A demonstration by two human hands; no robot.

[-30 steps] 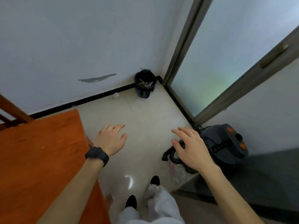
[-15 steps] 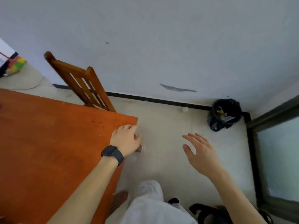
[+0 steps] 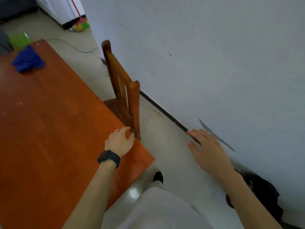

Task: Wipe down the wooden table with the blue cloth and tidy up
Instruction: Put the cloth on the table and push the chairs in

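An orange-brown wooden desk (image 3: 49, 129) fills the left of the view, its near right corner pointing at the person's legs; the crumpled dark blue cloth (image 3: 27, 60) lies on the desk's far end, close to the far edge and well apart from both hands. The left hand (image 3: 119, 142) hangs over the desk's right edge near that corner, palm down, fingers loosely curled and holding nothing; its fingertips are just beside the lower post of a brown wooden slat-backed chair (image 3: 122, 90), though whether they touch it cannot be told; a black wristwatch (image 3: 109, 158) sits on that wrist. The chair stands against the desk's right edge, its seat partly under the top, its back towards the pale grey wall (image 3: 214, 55). The right hand (image 3: 208, 151) is held out over the pale tiled floor (image 3: 165, 146), palm down, fingers straight and slightly spread, gripping nothing; it is blurred at the edges. A black skirting strip (image 3: 165, 111) runs along the foot of the wall; a black bag-lined bin (image 3: 264, 192) sits by the wall behind the right forearm. Below are light trousers (image 3: 161, 209) and one black shoe (image 3: 158, 177); far off, a thin cable (image 3: 74, 48) trails on the floor, and a broom with bright coloured bristles (image 3: 81, 24) leans by a white wall.
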